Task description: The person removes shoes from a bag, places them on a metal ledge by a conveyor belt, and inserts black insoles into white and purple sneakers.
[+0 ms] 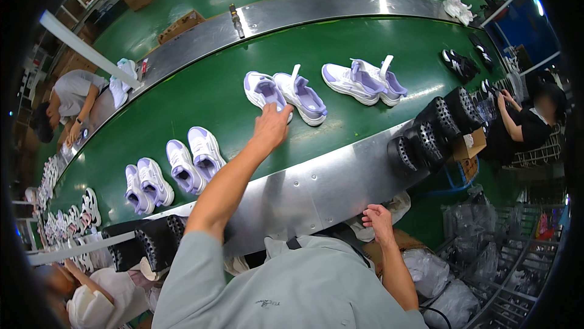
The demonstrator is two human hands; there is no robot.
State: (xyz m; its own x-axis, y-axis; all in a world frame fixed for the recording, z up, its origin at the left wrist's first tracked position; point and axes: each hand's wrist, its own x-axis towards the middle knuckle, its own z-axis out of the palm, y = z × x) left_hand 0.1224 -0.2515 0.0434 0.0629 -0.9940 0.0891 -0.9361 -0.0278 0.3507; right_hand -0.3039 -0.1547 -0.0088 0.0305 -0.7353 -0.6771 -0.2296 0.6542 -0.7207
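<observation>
Four pairs of white-and-lilac sneakers are riding a green conveyor belt [201, 94]. The left hand [272, 127] is touching the near sneaker [263, 90] with curled fingers, grasp unclear; the right hand [378, 217] is resting, loosely curled and empty, at the steel edge [316, 189]. Open belt is separating the pairs.

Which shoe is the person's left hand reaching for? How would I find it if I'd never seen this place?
Find the long green conveyor belt with pairs of white-and-lilac shoes spaced along it. Go to the pair near the middle, where the left hand stretches out. The shoe is the left one of that pair, right at the fingertips; its partner has a white tab sticking up, and no hand is near it.
</observation>
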